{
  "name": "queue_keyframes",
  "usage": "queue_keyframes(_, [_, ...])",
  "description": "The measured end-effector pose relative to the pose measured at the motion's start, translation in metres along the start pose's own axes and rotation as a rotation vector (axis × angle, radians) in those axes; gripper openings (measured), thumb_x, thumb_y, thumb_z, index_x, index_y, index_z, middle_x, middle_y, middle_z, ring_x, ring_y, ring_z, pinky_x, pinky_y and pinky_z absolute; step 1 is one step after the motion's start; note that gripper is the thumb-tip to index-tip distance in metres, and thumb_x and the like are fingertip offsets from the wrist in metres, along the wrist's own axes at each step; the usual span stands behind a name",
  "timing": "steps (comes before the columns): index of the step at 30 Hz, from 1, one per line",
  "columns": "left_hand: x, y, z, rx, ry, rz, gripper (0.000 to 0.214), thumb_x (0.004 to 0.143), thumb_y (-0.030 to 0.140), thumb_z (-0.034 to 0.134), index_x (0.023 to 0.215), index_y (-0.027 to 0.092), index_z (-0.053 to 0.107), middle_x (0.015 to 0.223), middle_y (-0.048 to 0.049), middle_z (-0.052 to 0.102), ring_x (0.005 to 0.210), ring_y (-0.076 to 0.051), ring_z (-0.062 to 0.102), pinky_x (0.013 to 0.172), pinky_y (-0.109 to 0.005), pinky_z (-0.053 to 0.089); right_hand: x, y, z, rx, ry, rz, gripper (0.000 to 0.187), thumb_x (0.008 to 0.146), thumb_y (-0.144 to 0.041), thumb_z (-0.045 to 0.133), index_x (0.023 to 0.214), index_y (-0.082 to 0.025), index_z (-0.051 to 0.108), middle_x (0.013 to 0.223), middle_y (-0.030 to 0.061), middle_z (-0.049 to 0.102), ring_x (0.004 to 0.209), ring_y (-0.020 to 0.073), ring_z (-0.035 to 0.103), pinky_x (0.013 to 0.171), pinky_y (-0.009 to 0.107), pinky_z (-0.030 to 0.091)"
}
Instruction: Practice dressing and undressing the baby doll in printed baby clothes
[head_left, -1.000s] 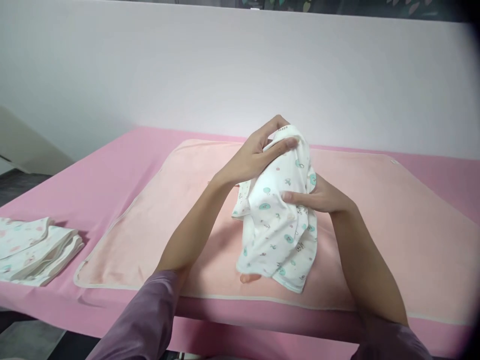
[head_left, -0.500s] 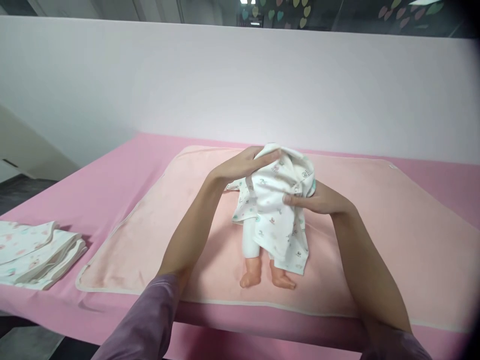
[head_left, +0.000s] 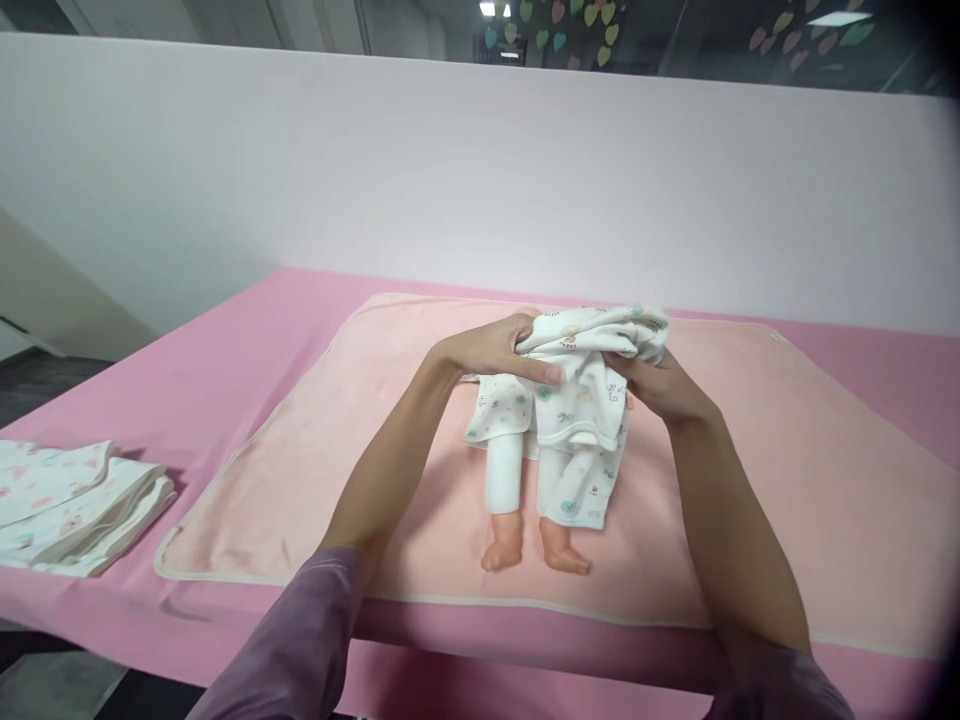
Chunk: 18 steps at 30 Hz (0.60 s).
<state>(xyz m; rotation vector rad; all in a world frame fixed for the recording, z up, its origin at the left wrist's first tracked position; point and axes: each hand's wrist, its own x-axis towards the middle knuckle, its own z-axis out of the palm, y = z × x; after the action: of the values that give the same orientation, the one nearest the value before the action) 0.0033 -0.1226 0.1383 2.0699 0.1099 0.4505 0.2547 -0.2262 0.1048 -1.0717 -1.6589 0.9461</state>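
A baby doll rests on the peach mat, with its bare feet (head_left: 504, 545) and white legs (head_left: 503, 478) towards me. Its upper body and head are mostly covered by a white baby shirt (head_left: 581, 395) with small printed figures, bunched in folds at the top. My left hand (head_left: 491, 352) grips the shirt's upper left side, thumb in front and fingers hidden behind. From the right, my right hand (head_left: 656, 385) is closed on the bunched cloth, its fingertips tucked under the folds. Whether either hand also holds the doll's body cannot be seen.
The peach mat (head_left: 337, 480) with a pale border lies on a pink table cover (head_left: 247, 330). Folded printed cloths (head_left: 82, 505) are stacked at the left edge. A white wall panel (head_left: 480, 190) stands behind the table.
The shirt's upper part has shifted right and is gathered into a thicker fold. My left hand has come slightly lower, and my right fingers have moved under the cloth.
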Motion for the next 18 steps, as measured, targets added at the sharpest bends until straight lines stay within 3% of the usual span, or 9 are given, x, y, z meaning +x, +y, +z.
queue_keyframes(2, [0.001, 0.001, 0.002, -0.041, 0.071, 0.019, 0.048, 0.075, 0.061, 0.086, 0.088, 0.016, 0.071, 0.077, -0.0030, 0.067, 0.074, -0.019, 0.069, 0.067, -0.030, 0.058, 0.000, 0.003, -0.001, 0.027, -0.049, 0.027, 0.042, 0.092, -0.061, 0.073, 0.117, -0.028, 0.074, 0.076, -0.0003, 0.070, 0.071, 0.0215, 0.070, 0.070, 0.037, 0.063])
queue_keyframes(5, [-0.001, 0.006, 0.007, -0.102, 0.220, 0.036, 0.051, 0.082, 0.062, 0.080, 0.104, 0.016, 0.072, 0.087, -0.0055, 0.071, 0.079, -0.018, 0.070, 0.071, -0.028, 0.059, -0.004, -0.004, 0.000, 0.034, -0.269, 0.013, 0.063, 0.083, -0.059, 0.083, 0.133, -0.025, 0.068, 0.102, 0.0054, 0.077, 0.098, 0.0272, 0.074, 0.086, 0.040, 0.063])
queue_keyframes(7, [-0.006, 0.010, 0.011, -0.106, 0.211, 0.002, 0.051, 0.083, 0.061, 0.080, 0.102, 0.015, 0.072, 0.084, -0.0057, 0.071, 0.076, -0.018, 0.069, 0.068, -0.027, 0.058, -0.009, -0.012, 0.003, 0.041, -0.332, -0.009, 0.072, 0.080, -0.056, 0.086, 0.140, -0.024, 0.065, 0.120, 0.0090, 0.076, 0.117, 0.0304, 0.070, 0.098, 0.043, 0.060])
queue_keyframes(9, [-0.016, 0.015, 0.014, -0.093, 0.118, -0.038, 0.049, 0.079, 0.061, 0.083, 0.093, 0.015, 0.072, 0.079, -0.0049, 0.070, 0.071, -0.018, 0.068, 0.063, -0.027, 0.057, -0.015, -0.016, 0.008, 0.063, -0.265, -0.012, 0.068, 0.083, -0.058, 0.083, 0.140, -0.025, 0.065, 0.127, 0.0096, 0.075, 0.124, 0.0306, 0.067, 0.103, 0.043, 0.057])
queue_keyframes(12, [-0.034, 0.018, 0.022, -0.109, -0.040, -0.058, 0.052, 0.069, 0.058, 0.091, 0.094, 0.015, 0.074, 0.085, -0.0065, 0.073, 0.078, -0.021, 0.071, 0.067, -0.029, 0.060, -0.024, -0.015, 0.016, 0.105, -0.165, 0.040, 0.058, 0.088, -0.064, 0.075, 0.132, -0.026, 0.069, 0.122, 0.0083, 0.076, 0.119, 0.0288, 0.070, 0.100, 0.041, 0.058])
queue_keyframes(14, [-0.047, 0.017, 0.029, -0.136, -0.090, -0.065, 0.058, 0.066, 0.054, 0.093, 0.106, 0.015, 0.075, 0.096, -0.0092, 0.075, 0.090, -0.025, 0.074, 0.075, -0.033, 0.062, -0.031, -0.013, 0.022, 0.115, -0.226, 0.097, 0.051, 0.090, -0.065, 0.072, 0.121, -0.024, 0.073, 0.109, 0.0071, 0.078, 0.108, 0.0271, 0.073, 0.091, 0.039, 0.060])
queue_keyframes(16, [-0.061, 0.014, 0.038, -0.151, -0.087, -0.094, 0.059, 0.068, 0.053, 0.093, 0.110, 0.015, 0.075, 0.099, -0.0102, 0.076, 0.095, -0.026, 0.074, 0.080, -0.036, 0.063, -0.037, -0.012, 0.027, 0.098, -0.340, 0.133, 0.046, 0.093, -0.064, 0.070, 0.111, -0.022, 0.074, 0.096, 0.0058, 0.078, 0.099, 0.0256, 0.073, 0.086, 0.037, 0.060])
queue_keyframes(18, [-0.074, 0.011, 0.047, -0.130, 0.024, -0.128, 0.055, 0.070, 0.055, 0.091, 0.104, 0.014, 0.076, 0.093, -0.0095, 0.076, 0.092, -0.026, 0.074, 0.079, -0.035, 0.063, -0.045, -0.016, 0.030, 0.046, -0.432, 0.138, 0.045, 0.094, -0.062, 0.070, 0.111, -0.020, 0.074, 0.092, 0.0051, 0.077, 0.100, 0.0252, 0.072, 0.088, 0.037, 0.058])
